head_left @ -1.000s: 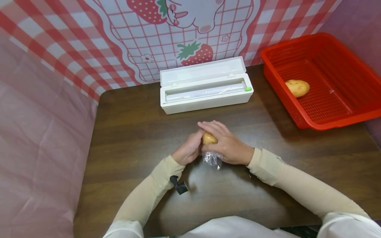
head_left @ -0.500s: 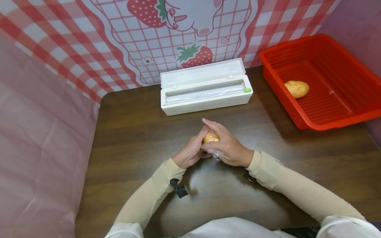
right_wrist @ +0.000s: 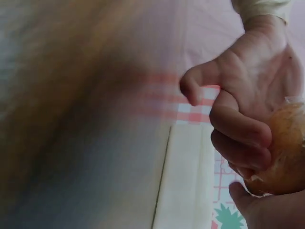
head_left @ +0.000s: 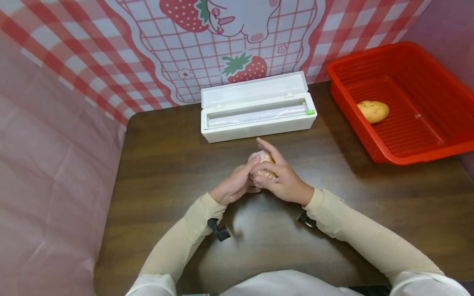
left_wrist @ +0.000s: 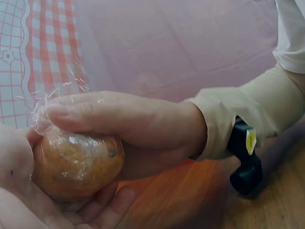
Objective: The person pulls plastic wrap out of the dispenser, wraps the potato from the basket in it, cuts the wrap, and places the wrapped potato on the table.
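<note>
Left hand (head_left: 235, 183) and right hand (head_left: 286, 179) both gripping a potato (left_wrist: 78, 169), film (left_wrist: 71, 139) around it, white box (head_left: 259, 131) beyond, second potato (head_left: 375, 111) in red basket (head_left: 418, 127).

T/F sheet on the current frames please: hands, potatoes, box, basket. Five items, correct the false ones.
1. Both hands are on one potato. True: the left hand and right hand hold it between them.
2. That potato is bare. False: clear film covers it.
3. The white box has its lid open. True.
4. The basket holds three potatoes. False: the red basket shows a single loose potato.
5. The box is to the right of the basket in the head view. False: it is to the left.
</note>
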Available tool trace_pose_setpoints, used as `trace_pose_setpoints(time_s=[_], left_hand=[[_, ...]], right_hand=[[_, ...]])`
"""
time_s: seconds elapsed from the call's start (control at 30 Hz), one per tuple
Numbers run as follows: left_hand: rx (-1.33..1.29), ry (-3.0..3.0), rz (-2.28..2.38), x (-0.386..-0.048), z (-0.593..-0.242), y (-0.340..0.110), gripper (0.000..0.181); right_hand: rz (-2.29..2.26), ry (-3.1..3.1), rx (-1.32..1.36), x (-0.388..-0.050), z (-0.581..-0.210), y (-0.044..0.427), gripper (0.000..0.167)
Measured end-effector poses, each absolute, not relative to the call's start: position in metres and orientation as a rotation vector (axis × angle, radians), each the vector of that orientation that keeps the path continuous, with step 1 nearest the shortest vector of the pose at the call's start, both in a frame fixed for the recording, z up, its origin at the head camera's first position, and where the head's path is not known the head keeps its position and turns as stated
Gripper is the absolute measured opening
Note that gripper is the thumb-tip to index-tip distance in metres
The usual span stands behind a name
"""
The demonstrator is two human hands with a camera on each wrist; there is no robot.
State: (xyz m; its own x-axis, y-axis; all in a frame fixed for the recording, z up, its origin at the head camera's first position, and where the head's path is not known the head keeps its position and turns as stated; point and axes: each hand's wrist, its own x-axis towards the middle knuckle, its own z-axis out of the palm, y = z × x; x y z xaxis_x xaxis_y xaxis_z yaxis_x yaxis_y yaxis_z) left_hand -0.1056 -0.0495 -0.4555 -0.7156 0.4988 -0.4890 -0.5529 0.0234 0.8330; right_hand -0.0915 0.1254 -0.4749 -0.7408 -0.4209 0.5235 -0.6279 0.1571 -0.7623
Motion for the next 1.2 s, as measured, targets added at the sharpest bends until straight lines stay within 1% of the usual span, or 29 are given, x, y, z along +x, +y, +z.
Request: trace_pose_setpoints(time_s=[0.1, 0.17, 0.23, 0.37, 0.53, 0.73, 0.97, 1.2], left_hand=[[-0.043, 1.537, 1.784, -0.106, -0.456, -0.051, 0.062], [-0.028, 1.536, 1.778, -0.106, -0.456, -0.052, 0.065], [-0.001, 1.542, 1.768, -0.106, -0.457, -0.053, 0.069], [0.038, 1.552, 1.759, -0.106, -0.456, -0.054, 0.072], [0.054, 1.542, 1.766, -0.104, -0.456, -0.053, 0.07], [0.066, 1.552, 1.778, -0.102, -0.458, -0.052, 0.07], [0.037, 1.611, 1.782, -0.102, -0.458, -0.054, 0.07], [0.065, 1.659, 1.789, -0.101, -0.46, -0.051, 0.063]], right_hand=[[1.73, -2.275, 0.978, -0.092, -0.472, 0.125, 0.046], [1.788, -2.295, 0.947, -0.092, -0.47, 0.125, 0.057], [1.832, -2.307, 0.921, -0.092, -0.47, 0.125, 0.063], [1.909, -2.315, 0.84, -0.092, -0.469, 0.125, 0.065], [2.042, -2.322, 0.706, -0.092, -0.467, 0.125, 0.069], [2.17, -2.327, 0.618, -0.093, -0.467, 0.126, 0.072], [2.307, -2.278, 0.566, -0.099, -0.468, 0.12, 0.064], [2.586, -1.979, 0.455, -0.103, -0.468, 0.116, 0.052]])
